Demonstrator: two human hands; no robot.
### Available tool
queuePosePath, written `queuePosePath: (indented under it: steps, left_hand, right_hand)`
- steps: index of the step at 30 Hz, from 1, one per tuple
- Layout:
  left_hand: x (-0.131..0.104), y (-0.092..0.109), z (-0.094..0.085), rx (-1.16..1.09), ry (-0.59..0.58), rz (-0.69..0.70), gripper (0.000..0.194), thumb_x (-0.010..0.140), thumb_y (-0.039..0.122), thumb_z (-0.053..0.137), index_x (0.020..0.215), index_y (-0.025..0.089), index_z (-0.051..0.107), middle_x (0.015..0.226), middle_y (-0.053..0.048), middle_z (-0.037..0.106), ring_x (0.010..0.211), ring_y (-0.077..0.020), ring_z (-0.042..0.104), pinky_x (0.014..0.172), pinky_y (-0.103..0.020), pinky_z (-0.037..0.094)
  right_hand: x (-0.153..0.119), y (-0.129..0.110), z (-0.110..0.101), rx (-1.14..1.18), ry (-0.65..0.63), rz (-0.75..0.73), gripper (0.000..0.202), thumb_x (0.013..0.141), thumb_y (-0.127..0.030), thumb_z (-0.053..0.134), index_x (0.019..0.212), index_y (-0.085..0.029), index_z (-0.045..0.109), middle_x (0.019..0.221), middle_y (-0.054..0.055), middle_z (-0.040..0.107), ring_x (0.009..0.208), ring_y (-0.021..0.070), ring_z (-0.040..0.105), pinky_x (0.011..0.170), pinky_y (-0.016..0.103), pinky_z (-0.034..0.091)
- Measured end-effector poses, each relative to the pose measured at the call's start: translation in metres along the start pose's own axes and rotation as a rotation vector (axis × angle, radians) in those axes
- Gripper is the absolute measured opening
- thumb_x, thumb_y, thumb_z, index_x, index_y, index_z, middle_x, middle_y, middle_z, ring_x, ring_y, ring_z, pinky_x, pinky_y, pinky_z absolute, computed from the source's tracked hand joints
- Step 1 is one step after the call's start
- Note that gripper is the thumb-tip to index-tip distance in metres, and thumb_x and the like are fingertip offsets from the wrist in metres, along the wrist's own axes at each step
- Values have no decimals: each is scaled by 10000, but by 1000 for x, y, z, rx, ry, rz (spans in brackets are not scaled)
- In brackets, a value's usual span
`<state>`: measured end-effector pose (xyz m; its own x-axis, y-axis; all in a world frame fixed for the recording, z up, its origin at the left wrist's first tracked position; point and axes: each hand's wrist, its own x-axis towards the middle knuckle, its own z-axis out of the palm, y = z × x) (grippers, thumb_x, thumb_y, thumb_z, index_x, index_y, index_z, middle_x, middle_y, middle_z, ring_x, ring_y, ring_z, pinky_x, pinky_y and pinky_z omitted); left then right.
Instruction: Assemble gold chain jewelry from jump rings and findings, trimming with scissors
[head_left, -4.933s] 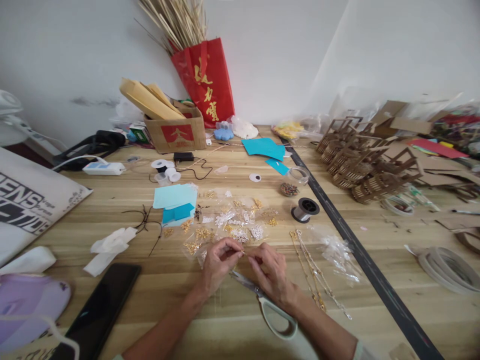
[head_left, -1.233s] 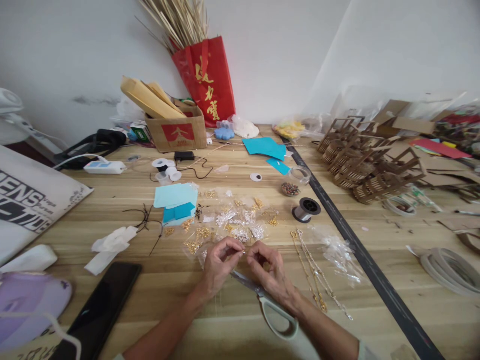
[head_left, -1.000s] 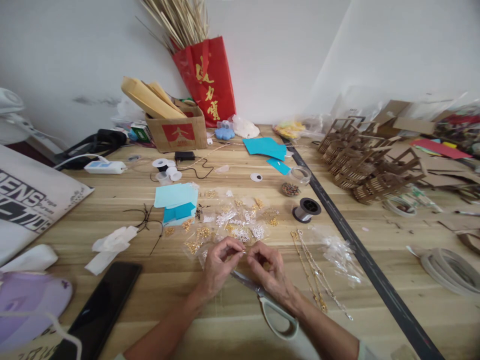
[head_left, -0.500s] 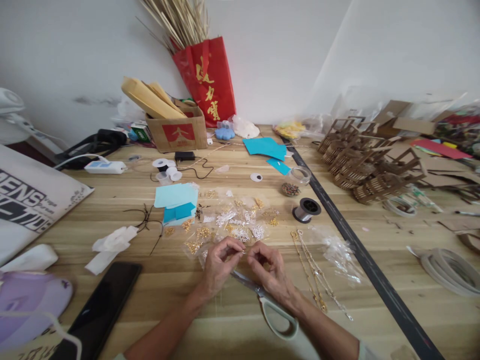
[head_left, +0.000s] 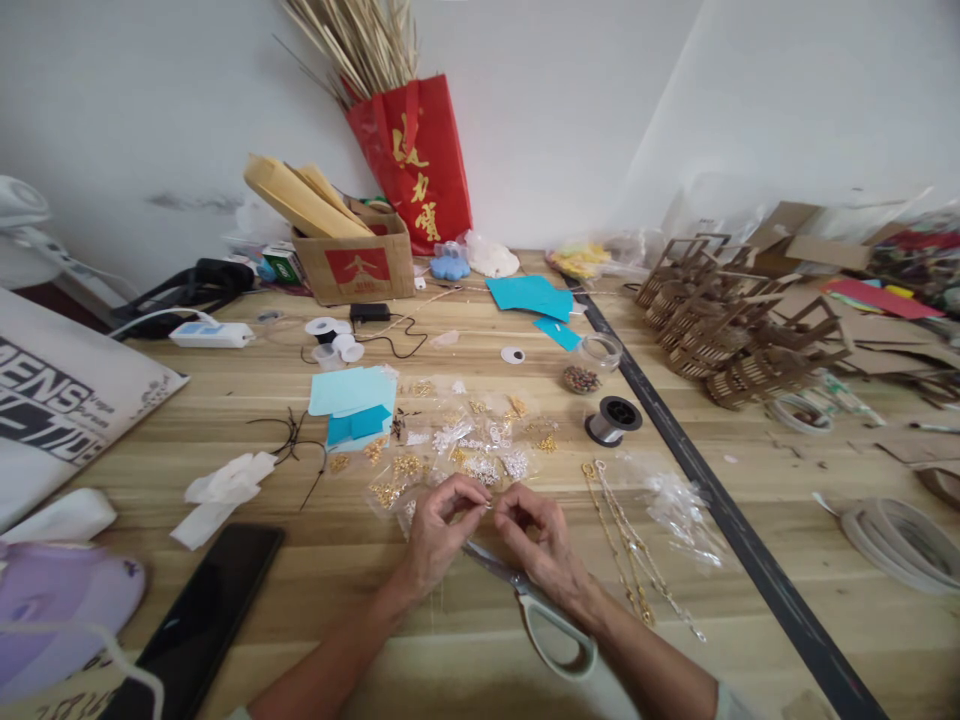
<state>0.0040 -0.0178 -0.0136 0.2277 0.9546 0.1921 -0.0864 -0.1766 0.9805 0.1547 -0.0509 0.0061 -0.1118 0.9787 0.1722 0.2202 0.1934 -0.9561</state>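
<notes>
Left hand point(head_left: 437, 531) and right hand point(head_left: 541, 545) meet fingertip to fingertip above a wooden table point(head_left: 300, 600), both pinching one tiny metal piece point(head_left: 487, 506) between them | scissors point(head_left: 536, 608) lie beneath the right wrist | charm packets point(head_left: 457, 445) just beyond, gold chains point(head_left: 626, 545) to the right | phone point(head_left: 199, 625) near left

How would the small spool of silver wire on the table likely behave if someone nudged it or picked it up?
The spool lies flat on one round end on the table, so a nudge would probably slide it rather than roll it. Tipped onto its rim, it could well roll away. It is small with a wide lip, so fingers should grip it easily, and it likely feels fairly light.
</notes>
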Motion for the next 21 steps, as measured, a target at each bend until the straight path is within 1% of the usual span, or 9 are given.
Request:
queuePosePath:
  steps: [7, 10, 15, 21]
  left_hand:
    - [1, 0, 1, -24, 3, 3, 70, 718, 163, 667, 667, 164, 619, 762, -47, 644, 767, -164, 616, 713, -264, 510]
    - [1, 1, 1, -29, 12, -7, 67, 700, 146, 678, 660, 163, 627, 761, -46, 648, 764, -165, 618, 708, -262, 508]
    - [1, 0, 0, -31, -5, -33, 65, 696, 99, 660, 693, 161, 641, 787, -50, 662, 774, -165, 627, 708, -259, 508]
    - [0, 5, 0, -20, -4, -55, 55, 704, 105, 662, 704, 160, 659, 799, -55, 668, 798, -177, 629, 723, -264, 499]
  right_hand:
    - [0, 5, 1, -13, 6, 10, 200, 843, -316, 538, 712, -165, 548, 616, -16, 496, 539, 109, 431, 493, 222, 343]
    - [0, 9, 2, -22, 23, 25, 204, 839, -317, 549, 709, -161, 556, 598, -20, 494, 526, 105, 427, 484, 219, 337]
    - [0, 12, 3, -13, 40, 31, 206, 840, -315, 555, 707, -158, 565, 588, -20, 503, 516, 103, 418, 478, 217, 327]
    - [1, 13, 2, 1, 42, 48, 205, 845, -317, 548, 718, -157, 566, 587, -20, 501, 516, 101, 411, 477, 216, 321]
